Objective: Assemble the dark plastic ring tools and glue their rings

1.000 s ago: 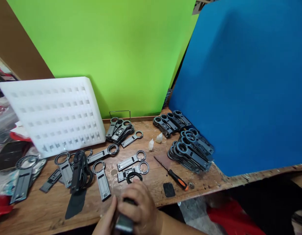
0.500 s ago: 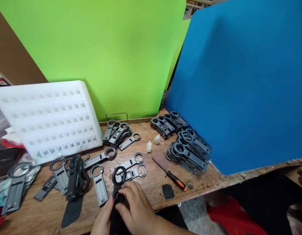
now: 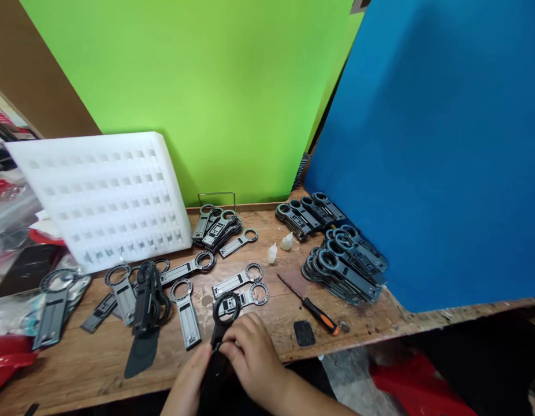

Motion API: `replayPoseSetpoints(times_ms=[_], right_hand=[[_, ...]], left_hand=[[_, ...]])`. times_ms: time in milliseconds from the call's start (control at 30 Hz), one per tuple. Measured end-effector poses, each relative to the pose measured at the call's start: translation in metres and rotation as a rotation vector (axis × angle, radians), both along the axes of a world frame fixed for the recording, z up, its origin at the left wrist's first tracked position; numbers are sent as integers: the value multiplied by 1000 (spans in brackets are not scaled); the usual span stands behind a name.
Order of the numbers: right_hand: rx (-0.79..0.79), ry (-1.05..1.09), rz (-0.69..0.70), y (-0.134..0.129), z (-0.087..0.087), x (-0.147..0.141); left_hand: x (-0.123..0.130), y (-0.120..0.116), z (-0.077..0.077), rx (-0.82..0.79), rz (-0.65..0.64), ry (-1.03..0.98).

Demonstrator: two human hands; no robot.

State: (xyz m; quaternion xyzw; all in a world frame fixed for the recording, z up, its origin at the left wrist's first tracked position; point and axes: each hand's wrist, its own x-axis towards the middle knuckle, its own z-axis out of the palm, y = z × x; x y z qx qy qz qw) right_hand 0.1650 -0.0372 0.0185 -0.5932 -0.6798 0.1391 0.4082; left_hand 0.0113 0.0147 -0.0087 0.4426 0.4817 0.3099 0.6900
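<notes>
My left hand is closed around the lower side of a black ring-ended plastic part at the table's front edge. The part's ring points away from me, and its lower end is dark and hard to make out. My right hand grips the same part from the right, thumb and fingertips pinched just below the ring. Whether a small piece sits under those fingertips is hidden. Just beyond the ring lie two grey ring-ended parts, and another grey part lies left of my hands.
An orange-and-black screwdriver and a black square pad lie to the right. Beyond them are stacks of ring-ended parts against a blue board. A white foam block leans at the left before a green board.
The camera view has shifted, so most tabletop things appear farther right. Both hands still hold the black part. My right fingertips have drawn into a tighter pinch below the ring.
</notes>
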Motion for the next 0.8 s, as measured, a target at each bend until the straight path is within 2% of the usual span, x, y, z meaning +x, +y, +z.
replayPoseSetpoints(times_ms=[133,233,300,333,400,467,600,700,800], right_hand=[[-153,122,-50,3,-1,8],[-152,238,-192,2,-10,20],[-129,268,-294,2,-14,34],[-132,257,-300,2,-15,42],[-181,189,-215,0,-15,60],[-264,81,-137,-2,-16,75],[-464,-198,-200,-8,-29,90],[-478,-372,-243,-5,-42,90],[-458,-452,-299,2,-49,90]], left_hand=[[7,-11,-11,45,-112,-32],[9,-15,-15,-75,-212,-72],[11,-15,-13,-158,-310,-106],[12,-14,-11,-166,-372,-107],[15,-10,-6,-66,-504,-49],[20,-2,-3,162,-570,109],[29,16,-12,593,-456,507],[25,23,-23,849,-344,684],[13,27,-28,949,-129,912]])
